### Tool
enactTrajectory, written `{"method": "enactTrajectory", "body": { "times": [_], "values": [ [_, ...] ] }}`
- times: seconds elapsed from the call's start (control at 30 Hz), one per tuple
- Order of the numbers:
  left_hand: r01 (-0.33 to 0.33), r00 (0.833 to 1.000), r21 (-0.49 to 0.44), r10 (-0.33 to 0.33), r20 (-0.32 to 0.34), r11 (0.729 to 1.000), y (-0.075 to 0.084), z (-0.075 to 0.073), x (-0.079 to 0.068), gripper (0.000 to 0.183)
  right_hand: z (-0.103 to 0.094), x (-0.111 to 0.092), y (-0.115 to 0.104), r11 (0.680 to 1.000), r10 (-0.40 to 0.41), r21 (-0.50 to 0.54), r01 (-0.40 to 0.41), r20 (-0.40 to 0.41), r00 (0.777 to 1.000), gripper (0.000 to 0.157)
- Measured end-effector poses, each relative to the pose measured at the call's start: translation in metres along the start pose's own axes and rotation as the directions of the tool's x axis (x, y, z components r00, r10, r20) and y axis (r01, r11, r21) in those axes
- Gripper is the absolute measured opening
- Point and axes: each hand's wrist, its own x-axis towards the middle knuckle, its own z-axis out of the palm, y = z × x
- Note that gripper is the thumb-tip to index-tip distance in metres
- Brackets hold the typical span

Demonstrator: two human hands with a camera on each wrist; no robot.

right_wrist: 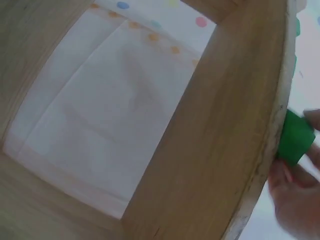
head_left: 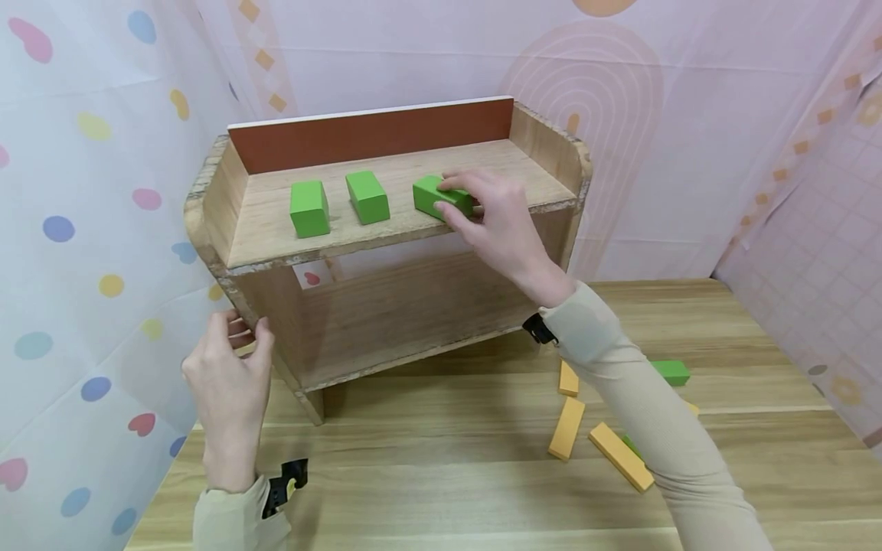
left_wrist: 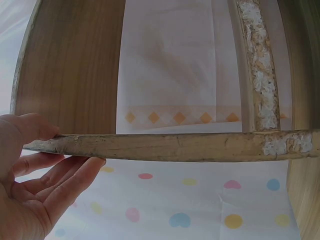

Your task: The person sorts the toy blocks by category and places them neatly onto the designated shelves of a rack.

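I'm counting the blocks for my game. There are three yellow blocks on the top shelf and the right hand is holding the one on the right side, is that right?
Not quite: the three blocks on the top shelf are green, not yellow. The head view shows it. The right hand does hold the right-most green block; the other two sit untouched to its left.

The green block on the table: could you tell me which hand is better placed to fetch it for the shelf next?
Probably the right hand: the green block lies on its side, while the left hand grips the shelf edge.
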Motion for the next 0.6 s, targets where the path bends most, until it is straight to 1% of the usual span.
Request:
{"method": "enactTrajectory", "body": {
  "times": [0.07,0.13,0.2,0.23,0.3,0.37,0.43,0.5,0.6],
  "values": [
    [0.003,1.000,0.000,-0.003,0.002,1.000,0.000,0.000,0.000,0.024,0.000,-0.005,0.005,0.992,-0.103,-0.067,0.104,0.017,0.995,0.029],
    [0.005,1.000,-0.001,-0.005,0.002,1.000,0.000,0.000,0.000,0.024,0.000,-0.011,0.010,0.964,-0.215,-0.156,0.215,0.022,0.976,0.033],
    [0.005,1.000,0.001,-0.005,0.002,1.000,0.001,0.000,0.000,0.024,0.000,-0.017,0.016,0.914,-0.324,-0.258,0.314,0.003,0.946,0.035],
    [0.004,1.000,0.001,-0.004,0.002,1.000,0.001,0.000,0.000,0.024,0.000,-0.019,0.018,0.886,-0.371,-0.303,0.350,-0.013,0.928,0.035],
    [-0.001,1.000,0.000,0.001,0.002,1.000,0.001,0.000,0.000,0.024,0.000,-0.024,0.023,0.842,-0.441,-0.369,0.394,-0.050,0.896,0.035],
    [-0.003,1.000,0.000,0.003,0.001,1.000,0.001,0.000,0.000,0.024,0.000,-0.026,0.026,0.818,-0.483,-0.395,0.419,-0.073,0.873,0.034],
    [-0.003,1.000,0.000,0.003,0.001,1.000,0.000,0.000,0.000,0.024,0.001,-0.027,0.028,0.809,-0.500,-0.397,0.434,-0.077,0.863,0.034],
    [0.000,1.000,0.001,0.000,0.002,1.000,0.000,0.000,0.000,0.024,0.002,-0.026,0.028,0.806,-0.501,-0.395,0.440,-0.060,0.863,0.035],
    [0.003,1.000,0.003,-0.003,0.004,1.000,0.000,0.000,-0.001,0.025,0.004,-0.025,0.026,0.803,-0.484,-0.408,0.435,-0.020,0.875,0.038]
  ]
}}
